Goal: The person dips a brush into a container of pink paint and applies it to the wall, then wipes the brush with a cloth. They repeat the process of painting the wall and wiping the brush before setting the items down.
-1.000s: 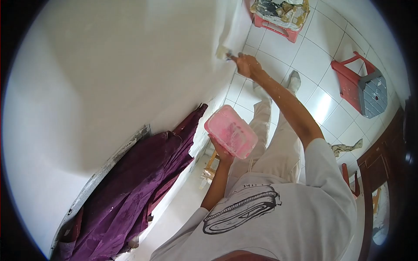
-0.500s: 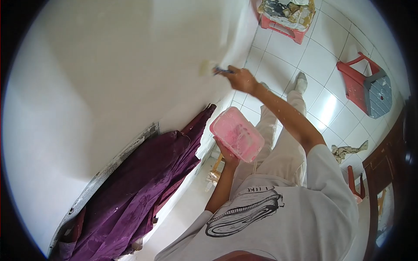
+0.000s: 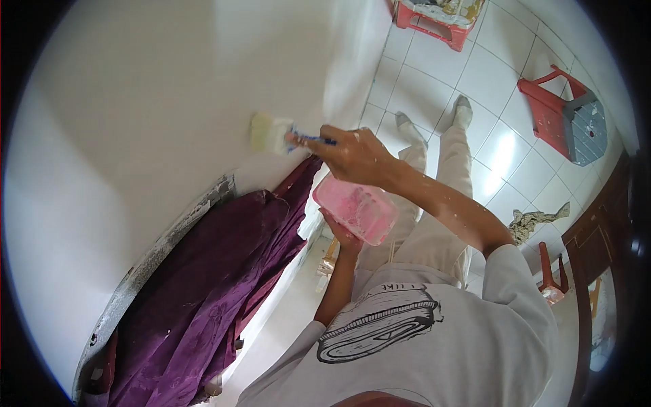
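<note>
My right hand [image 3: 352, 154] grips the handle of a paintbrush [image 3: 272, 134], whose wide pale bristles lie against the white wall [image 3: 163, 88]. The handle is blue, spattered with paint. Below it, my left hand [image 3: 342, 230] holds a pink plastic tub [image 3: 369, 220] from its near left side, thumb by the rim. White paint streaks the tub's inside. My right wrist covers part of its far edge.
Purple cloth [image 3: 210, 292] drapes over a ledge along the wall, beside a rough grey edge [image 3: 156, 261]. On the tiled floor [image 3: 434, 74] stand a paint-stained red stool [image 3: 434, 27] and a red and grey stool [image 3: 566, 122]. A crumpled rag [image 3: 536, 222] lies near a wooden door [image 3: 597, 237].
My right hand has brought the paintbrush left and down along the wall, now partly overlapping the tub. My left hand keeps hold of the tub; the view has shifted slightly.
</note>
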The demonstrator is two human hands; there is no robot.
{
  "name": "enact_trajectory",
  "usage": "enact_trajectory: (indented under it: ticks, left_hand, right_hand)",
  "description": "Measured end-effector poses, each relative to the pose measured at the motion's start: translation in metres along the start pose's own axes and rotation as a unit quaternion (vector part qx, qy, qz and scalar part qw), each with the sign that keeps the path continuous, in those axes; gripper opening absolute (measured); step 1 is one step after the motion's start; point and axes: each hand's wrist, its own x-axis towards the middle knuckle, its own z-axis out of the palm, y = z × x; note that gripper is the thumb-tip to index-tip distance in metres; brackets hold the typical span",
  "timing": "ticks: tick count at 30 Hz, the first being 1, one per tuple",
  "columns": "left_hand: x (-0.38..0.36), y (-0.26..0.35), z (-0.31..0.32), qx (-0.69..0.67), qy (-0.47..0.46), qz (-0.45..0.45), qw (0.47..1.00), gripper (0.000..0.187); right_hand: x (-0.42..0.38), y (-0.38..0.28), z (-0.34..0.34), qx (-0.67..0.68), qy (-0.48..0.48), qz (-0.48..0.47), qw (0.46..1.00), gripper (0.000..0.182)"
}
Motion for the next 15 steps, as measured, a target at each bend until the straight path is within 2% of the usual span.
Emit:
enact_trajectory:
  ticks: [2,3,4,5,6,7,8,9,11,13,15]
  left_hand:
    - [-0.009,0.0,0.005,0.127,-0.003,0.095,0.987,0.089]
    - [-0.011,0.003,0.007,0.129,-0.002,0.097,0.987,0.089]
    - [-0.016,0.007,0.008,0.203,-0.06,0.147,0.966,0.082]
    - [-0.02,0.011,0.005,0.276,-0.116,0.194,0.934,0.082]
    - [-0.023,0.015,-0.001,0.281,-0.115,0.194,0.933,0.082]
    - [-0.022,0.017,-0.009,0.388,-0.055,0.246,0.886,0.081]
    - [-0.016,0.019,-0.015,0.485,0.003,0.297,0.823,0.08]
    - [-0.013,0.024,-0.017,0.484,0.001,0.298,0.823,0.08]
    - [-0.021,0.035,-0.023,0.364,-0.107,0.223,0.898,0.078]
    - [-0.019,0.03,-0.027,0.355,-0.084,0.225,0.903,0.076]
    - [-0.023,0.031,-0.007,0.44,-0.099,0.214,0.866,0.106]
  right_hand:
    - [-0.001,-0.011,0.009,0.06,0.031,-0.074,0.995,0.075]
    - [0.0,0.002,0.025,0.062,0.032,-0.075,0.995,0.075]
    - [0.0,0.031,0.052,0.036,0.038,-0.061,0.997,0.075]
    - [-0.001,0.058,0.077,0.011,0.044,-0.045,0.998,0.075]
    - [-0.003,0.085,0.093,0.005,0.004,-0.02,1.0,0.076]
    - [-0.006,0.107,0.104,-0.005,-0.034,0.004,0.999,0.077]
    - [-0.008,0.118,0.11,-0.007,-0.03,0.001,1.0,0.077]
    - [-0.012,0.125,0.113,-0.026,-0.033,0.021,0.999,0.075]
    - [-0.024,0.132,0.114,-0.062,-0.071,0.094,0.991,0.072]
    - [-0.034,0.163,0.134,-0.136,-0.109,0.205,0.963,0.067]
    - [-0.033,0.156,0.127,-0.125,-0.116,0.198,0.965,0.063]
